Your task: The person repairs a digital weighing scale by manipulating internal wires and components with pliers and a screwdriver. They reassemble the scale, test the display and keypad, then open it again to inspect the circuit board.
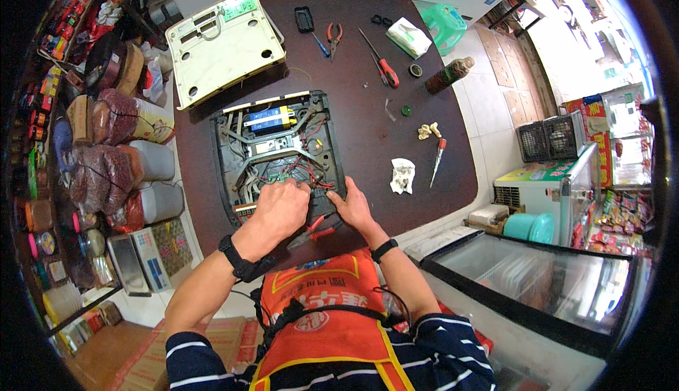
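Observation:
An opened electronic weighing scale base [327, 133] lies in front of me, its metal frame, blue-and-yellow battery [270, 120] and loose wires [300, 168] exposed. My left hand [279, 209] is closed over the wiring at the near side. Its fingertips hide whatever is pinched. At the near right corner, my right hand [356, 211] has its thumb inside the rim and its fingers along the outer edge, gripping the base. Red-handled pliers [322, 231] lie between my wrists by the table's near edge. The scale's cream cover [230, 55] stands at the far left.
On the dark table [368, 136] are combination pliers [334, 39], a red screwdriver [387, 71], a smaller screwdriver [438, 159], tape [415, 71], crumpled tissue [402, 176], a tissue pack [409, 37] and a bottle [450, 75]. A glass-topped freezer [530, 278] stands at right.

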The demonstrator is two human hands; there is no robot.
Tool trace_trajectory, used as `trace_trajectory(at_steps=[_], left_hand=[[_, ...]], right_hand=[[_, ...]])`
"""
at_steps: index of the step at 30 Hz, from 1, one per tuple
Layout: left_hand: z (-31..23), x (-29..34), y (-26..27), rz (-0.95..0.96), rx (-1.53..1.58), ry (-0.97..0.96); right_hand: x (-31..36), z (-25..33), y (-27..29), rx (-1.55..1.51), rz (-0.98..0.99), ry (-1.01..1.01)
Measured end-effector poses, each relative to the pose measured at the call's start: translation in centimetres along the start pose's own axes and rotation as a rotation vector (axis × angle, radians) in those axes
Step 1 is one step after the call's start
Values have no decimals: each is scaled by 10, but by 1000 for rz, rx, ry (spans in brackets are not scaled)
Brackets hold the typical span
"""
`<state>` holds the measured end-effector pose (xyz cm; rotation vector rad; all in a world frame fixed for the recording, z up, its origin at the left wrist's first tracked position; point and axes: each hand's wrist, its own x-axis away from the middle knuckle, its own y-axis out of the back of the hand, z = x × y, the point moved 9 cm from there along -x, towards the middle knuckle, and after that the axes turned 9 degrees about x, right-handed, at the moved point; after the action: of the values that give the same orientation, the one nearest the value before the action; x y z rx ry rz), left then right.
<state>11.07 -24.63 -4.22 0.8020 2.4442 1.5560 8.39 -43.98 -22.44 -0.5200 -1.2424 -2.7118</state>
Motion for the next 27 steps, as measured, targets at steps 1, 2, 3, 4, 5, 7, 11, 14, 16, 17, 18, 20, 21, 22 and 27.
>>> trace_trajectory(at_steps=[1,2,3,4,5,7,11,14,16,17,18,20,21,22,27], left_hand=[[0,1,1,-6,4,-2],[1,1,0,7,-1,5],[2,1,-1,14,-26,18],[2,1,-2,20,-11,15],[2,0,-3,18,-15,16],[1,0,-4,7,-11,8],[9,9,-1,-50,49,2],[11,10,-5,-50,60,22],[10,8,-8,-28,54,51],[8,5,-10,-10,51,61],[7,3,-8,-19,35,54],[15,5,-2,-6,129,71],[21,8,5,-21,185,77],[27,15,11,-23,241,89],[68,61,48,-168,477,192]], right_hand=[[-1,-1,-1,7,0,-6],[-2,-3,-3,8,11,-31],[-2,-2,-3,11,12,-6],[-3,-2,-4,10,26,-1],[-4,-3,-5,6,39,-8],[-4,-2,-5,-7,34,16],[-4,-6,-7,22,48,-4],[-4,-6,-6,34,20,10],[-4,-4,-6,23,15,33],[-4,-4,-5,11,7,43],[-5,-2,-4,11,0,55],[-3,-1,-3,0,-18,65],[-5,0,-2,-8,-12,68],[-4,0,-2,-19,-4,63],[0,0,0,-70,18,45]])
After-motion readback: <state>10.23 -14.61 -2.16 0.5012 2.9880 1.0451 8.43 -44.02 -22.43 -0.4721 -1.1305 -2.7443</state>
